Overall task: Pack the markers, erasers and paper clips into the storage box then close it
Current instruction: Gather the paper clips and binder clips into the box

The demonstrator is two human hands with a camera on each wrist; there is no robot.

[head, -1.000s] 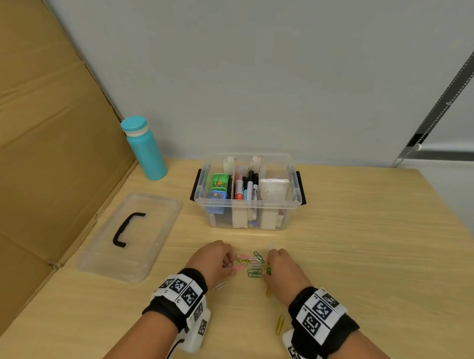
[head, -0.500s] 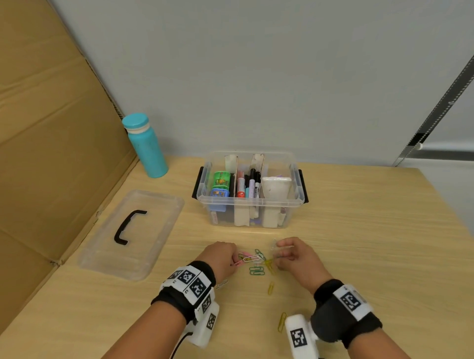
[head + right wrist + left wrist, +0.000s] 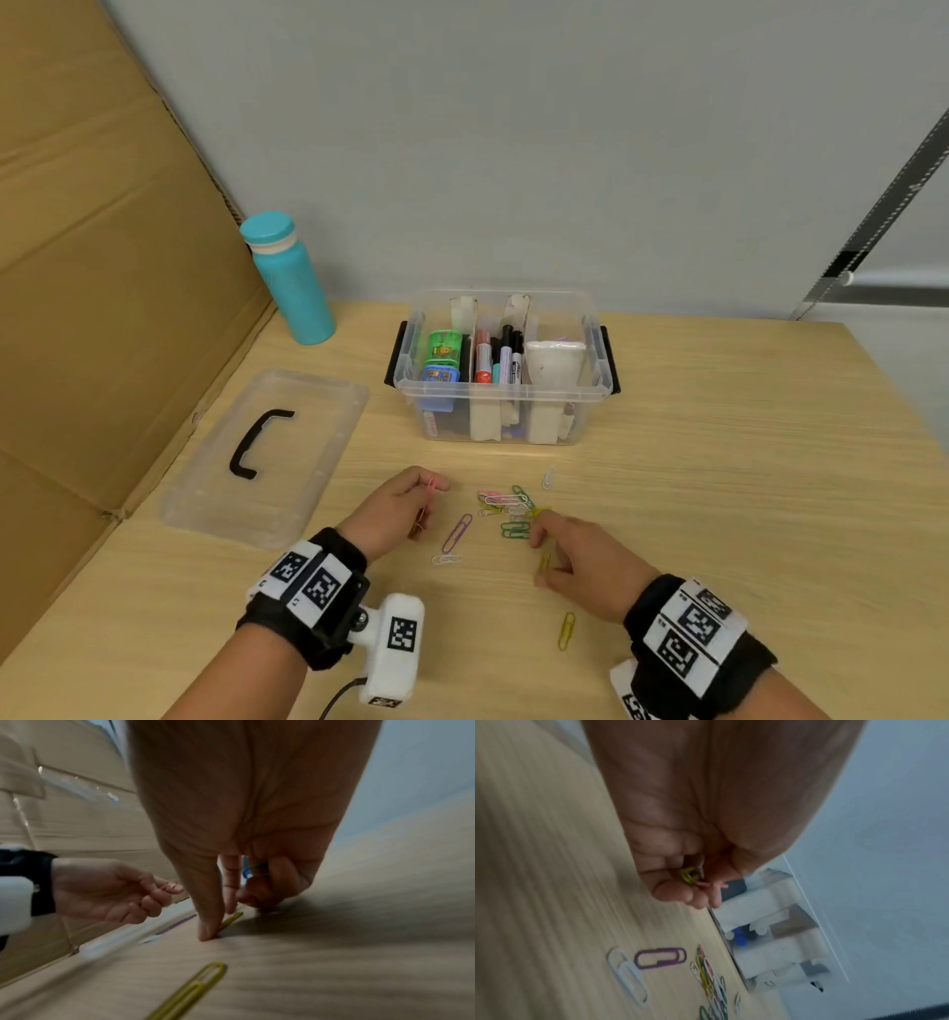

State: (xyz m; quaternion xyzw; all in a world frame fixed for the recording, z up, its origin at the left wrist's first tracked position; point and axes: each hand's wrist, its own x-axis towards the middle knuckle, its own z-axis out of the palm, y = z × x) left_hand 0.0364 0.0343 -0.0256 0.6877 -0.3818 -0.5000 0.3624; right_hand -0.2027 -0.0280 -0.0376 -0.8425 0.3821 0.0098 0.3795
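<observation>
The left hand (image 3: 394, 506) curls around a few paper clips, a pink clip (image 3: 430, 484) pinched at its fingertips, while the right hand (image 3: 585, 560) pinches a yellow clip (image 3: 231, 920) against the surface (image 3: 744, 488), other clips tucked in its curled fingers. Between them lies the loose pile of clips (image 3: 508, 511). Beyond stands the open storage box (image 3: 506, 398), its lid (image 3: 267, 447) lying to the left.

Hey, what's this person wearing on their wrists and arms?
Each bare forearm carries a black wrist strap with white tags printed with black square codes. A white camera block with a black cable hangs under the left hand's wrist; the right hand wears a matching strap.
</observation>
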